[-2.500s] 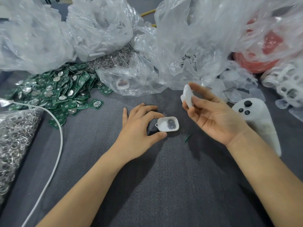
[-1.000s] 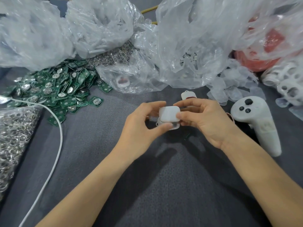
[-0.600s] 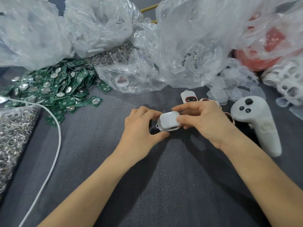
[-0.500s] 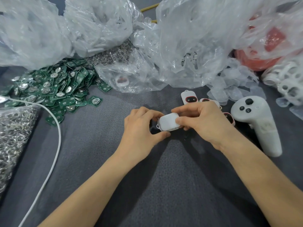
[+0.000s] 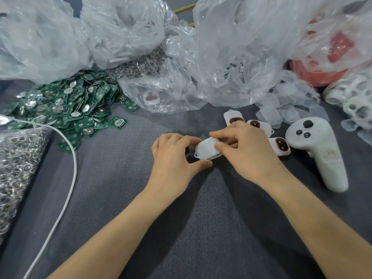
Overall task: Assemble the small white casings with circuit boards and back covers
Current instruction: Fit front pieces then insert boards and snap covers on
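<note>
Evidently the small white rounded plastic casing [image 5: 207, 148] is pinched at mid-scene, low over the grey textured desk [image 5: 120, 178], by the left hand [image 5: 173, 158] and right hand [image 5: 245, 152] together. It is judged light, stiff and smooth (probably slippery), and best gripped along its rims.

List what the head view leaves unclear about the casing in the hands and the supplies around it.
1. Head view: the white casing shows no inside, board or none; it is closed over and gripped by the left hand and the right hand.
2. Head view: the red item at upper right is blurred by a plastic bag.
3. Head view: the bag of metal rings is cut off by the left edge.
</note>
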`<state>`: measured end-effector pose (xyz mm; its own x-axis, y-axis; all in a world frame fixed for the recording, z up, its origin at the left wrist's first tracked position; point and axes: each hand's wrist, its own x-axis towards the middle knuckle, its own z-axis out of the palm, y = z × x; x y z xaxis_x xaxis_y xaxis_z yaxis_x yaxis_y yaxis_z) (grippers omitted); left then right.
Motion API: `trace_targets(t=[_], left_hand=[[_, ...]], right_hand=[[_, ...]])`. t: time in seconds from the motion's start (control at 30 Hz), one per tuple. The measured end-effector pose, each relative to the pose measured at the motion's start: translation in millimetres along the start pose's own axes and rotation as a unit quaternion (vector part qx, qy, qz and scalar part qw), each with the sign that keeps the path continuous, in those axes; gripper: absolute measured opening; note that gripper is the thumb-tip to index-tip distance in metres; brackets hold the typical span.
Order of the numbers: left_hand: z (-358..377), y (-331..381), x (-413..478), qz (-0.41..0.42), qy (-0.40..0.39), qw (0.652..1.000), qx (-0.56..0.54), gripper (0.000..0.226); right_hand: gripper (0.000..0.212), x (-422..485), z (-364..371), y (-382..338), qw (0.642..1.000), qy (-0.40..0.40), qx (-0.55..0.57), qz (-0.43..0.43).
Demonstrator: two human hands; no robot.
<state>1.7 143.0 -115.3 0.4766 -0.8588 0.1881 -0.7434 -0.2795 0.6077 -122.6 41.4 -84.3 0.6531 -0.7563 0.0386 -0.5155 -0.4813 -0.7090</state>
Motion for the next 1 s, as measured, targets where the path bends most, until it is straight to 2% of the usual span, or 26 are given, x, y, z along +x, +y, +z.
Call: trace_targets(t=[0.47, 0.73, 0.87, 1.0], left_hand=[[-2, 0, 0, 0.018, 0.003, 1.0, 0.018, 0.054], [0, 0, -1, 0.03, 0.001, 0.999, 0.014, 0.05], [-1, 1, -1, 0.027, -0.002, 1.0, 0.016, 0.048], [-4, 1, 1, 0.017, -0.015, 1.0, 0.006, 0.046]], right_hand=[[0.027, 3, 2, 6, 0.999, -0.027, -0.036, -0.011], [0.02, 4, 0, 12, 1.0, -0.014, 0.004, -0.009], [0.029, 4, -2, 12, 0.998, -0.051, 0.017, -0.018], [0.031, 5, -2, 11, 0.998, -0.049, 0.02, -0.022]])
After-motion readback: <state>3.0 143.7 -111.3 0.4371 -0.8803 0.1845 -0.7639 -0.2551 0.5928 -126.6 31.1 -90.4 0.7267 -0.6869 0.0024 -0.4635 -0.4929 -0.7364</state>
